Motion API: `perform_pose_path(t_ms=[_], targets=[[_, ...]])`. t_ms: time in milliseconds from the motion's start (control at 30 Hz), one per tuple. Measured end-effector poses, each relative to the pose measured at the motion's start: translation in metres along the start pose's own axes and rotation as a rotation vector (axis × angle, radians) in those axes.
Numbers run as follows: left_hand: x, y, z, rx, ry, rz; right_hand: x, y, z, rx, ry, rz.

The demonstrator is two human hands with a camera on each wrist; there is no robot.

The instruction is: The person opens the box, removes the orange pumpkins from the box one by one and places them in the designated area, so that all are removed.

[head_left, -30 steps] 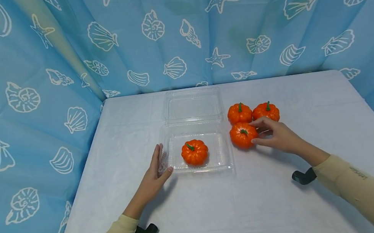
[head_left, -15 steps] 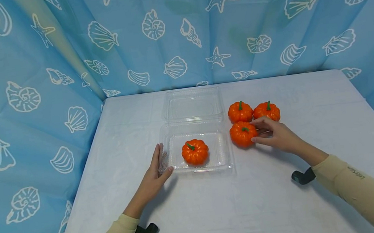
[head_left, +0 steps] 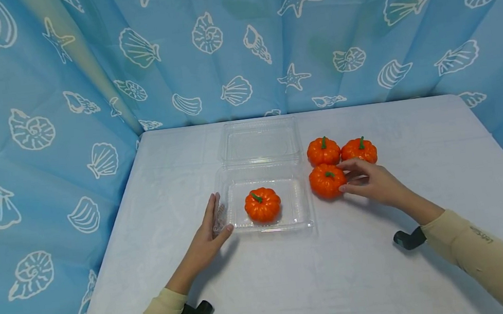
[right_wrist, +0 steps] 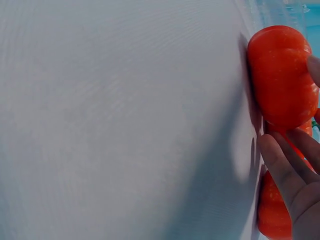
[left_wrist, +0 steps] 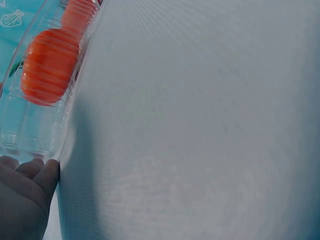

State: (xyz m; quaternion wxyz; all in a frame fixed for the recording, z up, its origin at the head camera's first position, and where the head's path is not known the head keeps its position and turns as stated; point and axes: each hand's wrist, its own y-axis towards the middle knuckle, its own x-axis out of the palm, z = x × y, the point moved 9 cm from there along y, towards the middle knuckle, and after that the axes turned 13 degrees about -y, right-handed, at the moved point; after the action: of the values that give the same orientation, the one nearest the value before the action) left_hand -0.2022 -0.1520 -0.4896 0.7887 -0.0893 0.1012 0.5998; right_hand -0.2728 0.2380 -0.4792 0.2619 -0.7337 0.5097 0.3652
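Note:
A small orange pumpkin [head_left: 262, 205] with a green stem sits inside the open clear plastic clamshell box [head_left: 297, 224]. My left hand [head_left: 204, 240], fingers straight, rests against the box's left side; the left wrist view shows those fingers [left_wrist: 44, 175] at its end wall. To the right of the box, my right hand [head_left: 373, 182] holds the front pumpkin [head_left: 326, 181] of a group, thumb and fingers on its right side. In the right wrist view this pumpkin [right_wrist: 280, 75] appears close to the table, with the thumb at one side.
Behind the held pumpkin stand two more pumpkins, one at the left [head_left: 322, 150] and one at the right [head_left: 359, 150], all close together. The box's lid [head_left: 259, 143] lies folded back towards the blue seashell curtain [head_left: 256, 37]. White cloth covers the table [head_left: 294, 287].
Over the past second the front pumpkin has tilted slightly in my right hand, its stem shifting a little back and right. My left hand has stayed at the box.

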Motion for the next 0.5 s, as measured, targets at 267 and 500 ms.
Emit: perform_pose_path(t_ms=[267,500], targets=[[0.000,0.001,-0.004,-0.002,-0.016,-0.002,-0.008,0.001,-0.008,-0.058,-0.029,0.055],[0.000,0.001,-0.005,0.000,-0.001,-0.006,-0.020,0.004,-0.024,-0.111,-0.062,0.122]])
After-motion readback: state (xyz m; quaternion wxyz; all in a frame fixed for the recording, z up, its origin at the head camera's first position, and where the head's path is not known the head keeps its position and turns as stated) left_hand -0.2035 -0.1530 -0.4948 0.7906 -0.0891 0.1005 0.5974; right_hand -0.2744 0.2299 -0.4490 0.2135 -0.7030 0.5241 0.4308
